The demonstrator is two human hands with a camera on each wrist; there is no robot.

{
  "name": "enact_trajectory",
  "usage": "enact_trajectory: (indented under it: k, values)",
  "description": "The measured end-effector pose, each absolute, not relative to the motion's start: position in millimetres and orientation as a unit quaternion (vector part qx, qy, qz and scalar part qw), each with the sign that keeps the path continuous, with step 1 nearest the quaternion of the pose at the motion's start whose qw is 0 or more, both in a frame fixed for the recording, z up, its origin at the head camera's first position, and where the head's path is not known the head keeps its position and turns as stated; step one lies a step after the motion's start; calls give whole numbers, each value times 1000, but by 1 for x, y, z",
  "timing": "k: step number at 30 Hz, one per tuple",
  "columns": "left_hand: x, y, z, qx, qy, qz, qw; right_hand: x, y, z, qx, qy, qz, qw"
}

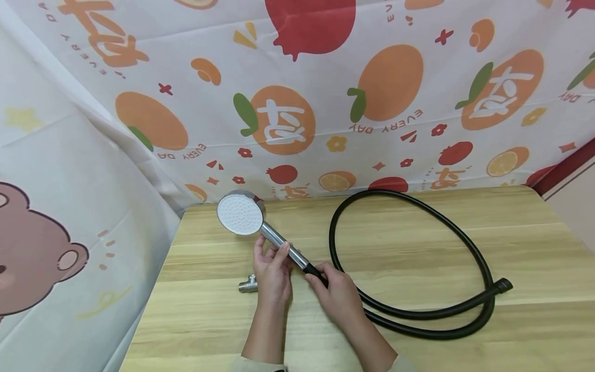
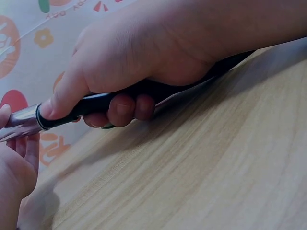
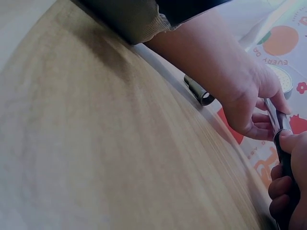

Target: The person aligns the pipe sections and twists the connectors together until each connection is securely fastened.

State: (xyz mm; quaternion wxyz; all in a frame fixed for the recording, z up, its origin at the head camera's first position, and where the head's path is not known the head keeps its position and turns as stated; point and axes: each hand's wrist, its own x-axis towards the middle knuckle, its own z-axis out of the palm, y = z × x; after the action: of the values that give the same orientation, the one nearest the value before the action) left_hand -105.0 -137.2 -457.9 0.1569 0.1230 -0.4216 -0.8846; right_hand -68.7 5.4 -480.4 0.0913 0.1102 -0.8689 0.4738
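While the left hand grips the shower head near mid-frame, the right hand grasps the black hose at lower centre.

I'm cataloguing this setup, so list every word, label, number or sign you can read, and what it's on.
"EVERY DAY": printed upside down in several places on the fruit-patterned cloth.
Large white and orange lettering, same cloth: upside down, too stylised to read surely.
Shower head, hose, metal fitting: no readable text.
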Motion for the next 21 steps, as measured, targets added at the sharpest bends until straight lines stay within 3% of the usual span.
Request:
enact_trajectory:
  k: [9,21]
  values:
    - [-104,-140,-461,113,-429,-883,157,-68,4,-481,129,-873,454,119]
    - [-104,-138,-457,117,-425,-883,158,-70,4,-477,81,-855,509,50]
